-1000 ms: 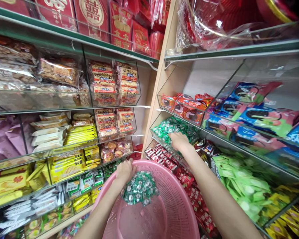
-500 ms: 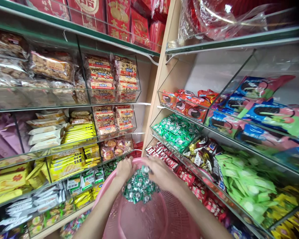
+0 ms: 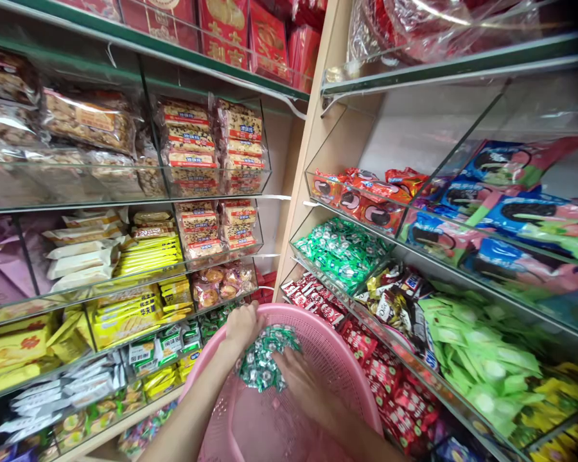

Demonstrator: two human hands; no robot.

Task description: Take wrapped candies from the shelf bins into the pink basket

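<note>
A pink plastic basket is held in front of me at the bottom centre. My left hand grips its far rim, fingers curled over the edge. A heap of small green-wrapped candies lies inside against that rim. My right hand reaches down into the basket, its fingers curled in among the candies. More of the same green candies fill a glass bin on the right shelf.
Glass-fronted shelves stand on both sides. Biscuit packs and yellow boxes fill the left one. Red chocolate bars, cookie packs and light green packets fill the right one. Red gift boxes line the top.
My right hand has left the green candy bin on the right shelf and come down into the basket onto the candy heap. My left hand stays on the rim.
</note>
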